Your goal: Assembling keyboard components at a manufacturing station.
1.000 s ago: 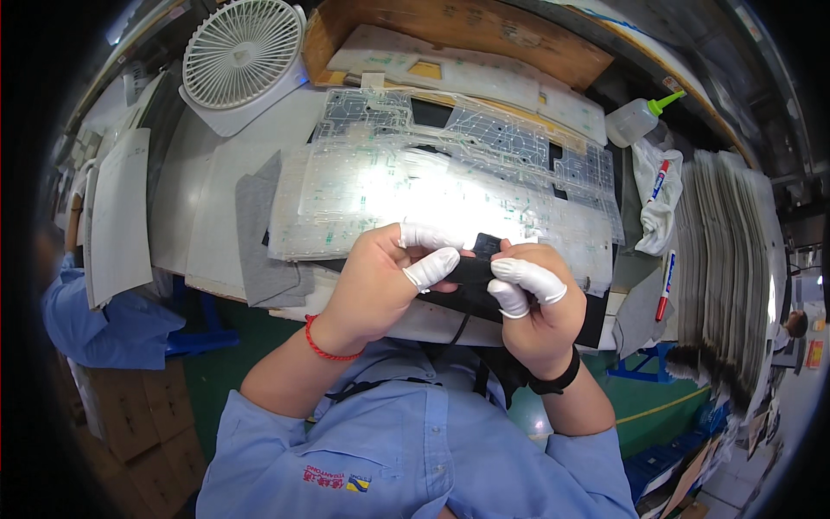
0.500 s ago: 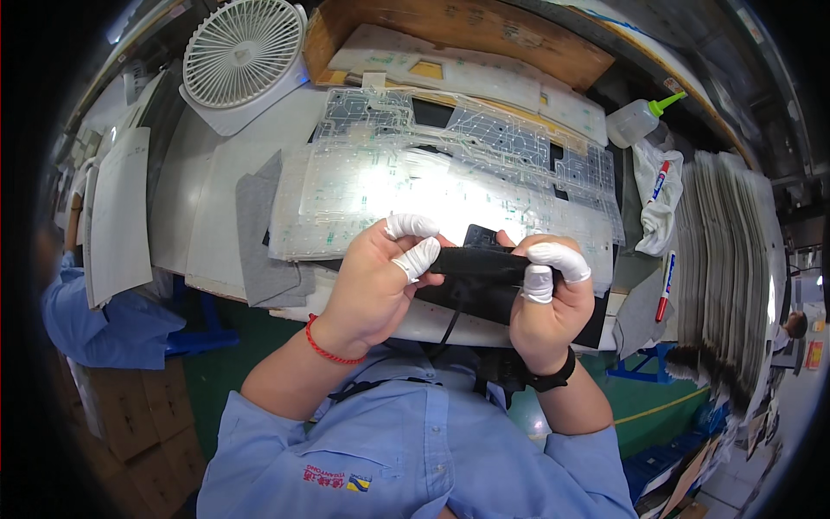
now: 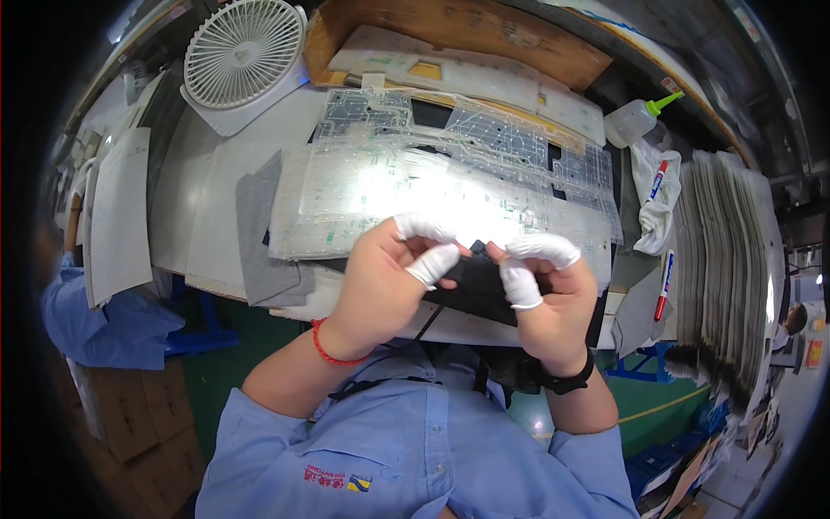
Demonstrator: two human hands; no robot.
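My left hand [image 3: 380, 281] and my right hand [image 3: 553, 298] are raised close together above the table's front edge. White finger cots cover the thumb and forefinger of each. Both hands are closed, thumbs bent toward forefingers. Between them a dark piece [image 3: 474, 275] shows, its outline merging with the black sheet behind, so I cannot make out its kind. A small dark corner [image 3: 479, 246] peeks out between the fingertips. Past my hands lies a stack of clear printed circuit films [image 3: 346, 195], with silvery traces and green marks, glaring brightly in the middle.
A white fan [image 3: 245, 56] stands at the back left. Grey sheets [image 3: 264, 233] lie left of the films. On the right are a squeeze bottle [image 3: 631, 124], a white cloth [image 3: 654, 203], a red-and-white marker [image 3: 665, 285] and stacked sheets [image 3: 726, 251]. Another person's blue sleeve [image 3: 104, 320] is at far left.
The black strip that was stretched flat between my hands is now mostly out of sight, low between them. My fingertips have come closer together, and the thin cord below has shifted left.
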